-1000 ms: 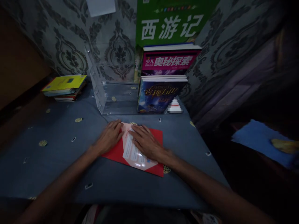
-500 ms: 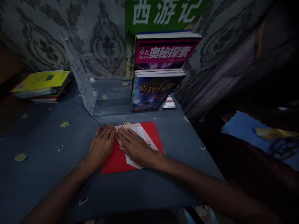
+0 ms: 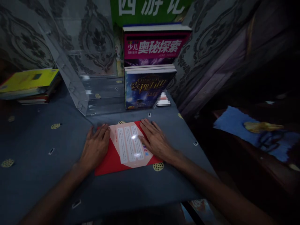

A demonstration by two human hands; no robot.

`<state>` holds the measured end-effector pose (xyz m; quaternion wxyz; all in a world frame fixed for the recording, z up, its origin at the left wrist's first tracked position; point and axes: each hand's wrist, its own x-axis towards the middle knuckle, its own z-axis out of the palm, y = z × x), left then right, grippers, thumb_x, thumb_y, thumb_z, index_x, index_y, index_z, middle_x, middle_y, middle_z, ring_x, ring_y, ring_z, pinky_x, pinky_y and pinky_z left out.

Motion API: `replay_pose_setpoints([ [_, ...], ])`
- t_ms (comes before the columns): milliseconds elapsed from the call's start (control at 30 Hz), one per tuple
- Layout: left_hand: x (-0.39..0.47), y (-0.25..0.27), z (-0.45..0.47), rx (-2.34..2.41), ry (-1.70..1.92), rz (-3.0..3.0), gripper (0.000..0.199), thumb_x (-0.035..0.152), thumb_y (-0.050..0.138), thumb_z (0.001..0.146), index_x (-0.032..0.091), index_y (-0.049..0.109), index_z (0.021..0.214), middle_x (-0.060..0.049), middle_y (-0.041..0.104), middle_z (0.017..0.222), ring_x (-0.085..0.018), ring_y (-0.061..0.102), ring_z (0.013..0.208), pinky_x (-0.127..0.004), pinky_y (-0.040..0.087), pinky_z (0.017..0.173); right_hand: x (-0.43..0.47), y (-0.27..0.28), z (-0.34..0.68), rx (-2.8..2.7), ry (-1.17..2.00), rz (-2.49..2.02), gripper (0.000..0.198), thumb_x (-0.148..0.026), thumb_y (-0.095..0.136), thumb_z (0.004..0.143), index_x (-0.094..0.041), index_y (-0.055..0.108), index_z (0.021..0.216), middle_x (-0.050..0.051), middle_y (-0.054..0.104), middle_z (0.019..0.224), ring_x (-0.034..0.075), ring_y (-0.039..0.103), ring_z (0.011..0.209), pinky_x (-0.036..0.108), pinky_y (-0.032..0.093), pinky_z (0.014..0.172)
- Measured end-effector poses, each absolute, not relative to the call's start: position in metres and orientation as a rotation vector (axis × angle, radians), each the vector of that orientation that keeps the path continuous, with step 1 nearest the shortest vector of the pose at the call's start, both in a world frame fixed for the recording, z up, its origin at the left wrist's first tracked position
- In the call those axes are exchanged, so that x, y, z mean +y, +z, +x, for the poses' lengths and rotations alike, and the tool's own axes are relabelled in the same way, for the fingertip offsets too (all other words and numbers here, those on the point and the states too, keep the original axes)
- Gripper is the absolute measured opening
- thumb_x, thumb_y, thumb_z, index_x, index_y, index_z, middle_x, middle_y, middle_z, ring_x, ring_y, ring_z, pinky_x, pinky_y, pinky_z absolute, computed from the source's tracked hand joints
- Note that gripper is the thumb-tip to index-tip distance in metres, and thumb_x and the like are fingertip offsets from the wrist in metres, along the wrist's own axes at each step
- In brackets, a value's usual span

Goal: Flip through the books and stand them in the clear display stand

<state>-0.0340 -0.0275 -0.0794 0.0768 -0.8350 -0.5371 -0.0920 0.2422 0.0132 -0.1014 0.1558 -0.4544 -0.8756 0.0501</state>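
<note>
On cloth, glossy red-and-pink book

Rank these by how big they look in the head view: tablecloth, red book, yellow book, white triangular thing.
1. Tablecloth
2. Red book
3. Yellow book
4. White triangular thing
The red book lies nearer, so the books' real sizes are unsure.

Relative to half a second earlier, the right hand has shifted from the middle of the red-and-pink booklet to its right side, away from the left hand, uncovering the printed text columns between them.
</note>
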Motion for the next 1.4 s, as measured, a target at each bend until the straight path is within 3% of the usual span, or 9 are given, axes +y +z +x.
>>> replay_pose_setpoints([
  [200, -0.026, -0.082, -0.011, -1.465, -0.248, -2.649, 0.046, 0.015, 0.028, 0.104, 0.009, 0.054, 0.142, -0.022, 0.054, 0.149, -0.031, 0.052, 0.140, -0.062, 0.036, 0.117, 0.014, -0.105, 0.242, -2.483, 0.132, -1.278, 0.055, -0.041, 0.034, 0.107, -0.009, 0.048, 0.149, 0.018, 0.049, 0.155, 0.029, 0.041, 0.148, 0.055, 0.034, 0.121],
  [333, -0.033, -0.081, -0.022, -1.594, -0.262, -2.570, 0.044, 0.022, 0.031, 0.106, 0.011, 0.056, 0.140, -0.022, 0.056, 0.147, -0.032, 0.056, 0.137, -0.063, 0.033, 0.119, 0.015, -0.107, 0.243, -2.485, 0.162, -1.274, 0.056, -0.043, 0.033, 0.107, -0.012, 0.046, 0.151, 0.017, 0.049, 0.156, 0.030, 0.041, 0.148, 0.056, 0.034, 0.121],
  [500, -0.043, -0.077, -0.049, -1.786, -0.364, -2.466, 0.045, 0.026, 0.032, 0.105, 0.013, 0.057, 0.140, -0.020, 0.060, 0.144, -0.033, 0.059, 0.133, -0.064, 0.038, 0.115, 0.015, -0.109, 0.242, -2.489, 0.143, -1.279, 0.056, -0.043, 0.032, 0.106, -0.013, 0.044, 0.153, 0.016, 0.049, 0.156, 0.031, 0.041, 0.148, 0.057, 0.034, 0.120],
  [667, -0.034, -0.071, -0.074, -1.812, -0.513, -2.613, 0.043, 0.026, 0.035, 0.103, 0.018, 0.062, 0.135, -0.012, 0.064, 0.141, -0.026, 0.062, 0.131, -0.052, 0.045, 0.113, 0.016, -0.106, 0.245, -2.512, 0.137, -1.291, 0.056, -0.041, 0.033, 0.106, -0.012, 0.046, 0.151, 0.018, 0.048, 0.156, 0.032, 0.042, 0.147, 0.058, 0.033, 0.120],
  [867, -0.018, -0.059, -0.096, -1.925, -0.646, -2.755, 0.044, 0.026, 0.037, 0.100, 0.019, 0.066, 0.132, -0.007, 0.075, 0.124, -0.022, 0.072, 0.110, -0.040, 0.056, 0.098, 0.009, -0.095, 0.202, -2.688, 0.261, -0.967, 0.046, -0.032, 0.039, 0.106, -0.016, 0.053, 0.147, 0.015, 0.054, 0.152, 0.030, 0.042, 0.147, 0.059, 0.030, 0.122],
  [967, -0.019, -0.061, -0.095, -1.944, -0.684, -2.736, 0.043, 0.027, 0.038, 0.100, 0.020, 0.068, 0.130, -0.006, 0.076, 0.123, -0.022, 0.072, 0.110, -0.042, 0.053, 0.103, 0.001, -0.087, 0.163, -2.807, 0.356, -0.677, 0.043, -0.031, 0.045, 0.105, -0.021, 0.054, 0.146, 0.013, 0.052, 0.154, 0.027, 0.043, 0.147, 0.055, 0.033, 0.122],
  [1100, -0.023, -0.071, -0.092, -1.916, -0.723, -2.720, 0.042, 0.027, 0.039, 0.100, 0.021, 0.066, 0.131, -0.005, 0.072, 0.131, -0.021, 0.069, 0.119, -0.046, 0.045, 0.114, -0.010, -0.076, 0.137, -2.830, 0.407, -0.571, 0.041, -0.036, 0.050, 0.104, -0.025, 0.060, 0.142, 0.015, 0.048, 0.156, 0.030, 0.039, 0.147, 0.058, 0.031, 0.121],
  [1267, -0.023, -0.075, -0.093, -1.893, -0.697, -2.703, 0.042, 0.026, 0.037, 0.101, 0.021, 0.066, 0.130, -0.005, 0.071, 0.132, -0.021, 0.069, 0.118, -0.047, 0.043, 0.115, -0.027, -0.068, 0.148, -2.907, 0.502, -0.384, 0.037, -0.038, 0.054, 0.103, -0.035, 0.062, 0.139, 0.008, 0.047, 0.157, 0.027, 0.038, 0.148, 0.057, 0.028, 0.123],
  [1400, -0.026, -0.073, -0.091, -1.866, -0.666, -2.696, 0.041, 0.030, 0.038, 0.102, 0.020, 0.064, 0.133, -0.007, 0.071, 0.132, -0.022, 0.068, 0.121, -0.048, 0.041, 0.116, -0.033, -0.070, 0.152, -2.910, 0.537, -0.368, 0.037, -0.036, 0.052, 0.105, -0.036, 0.061, 0.140, 0.008, 0.046, 0.158, 0.026, 0.035, 0.150, 0.056, 0.026, 0.124],
])
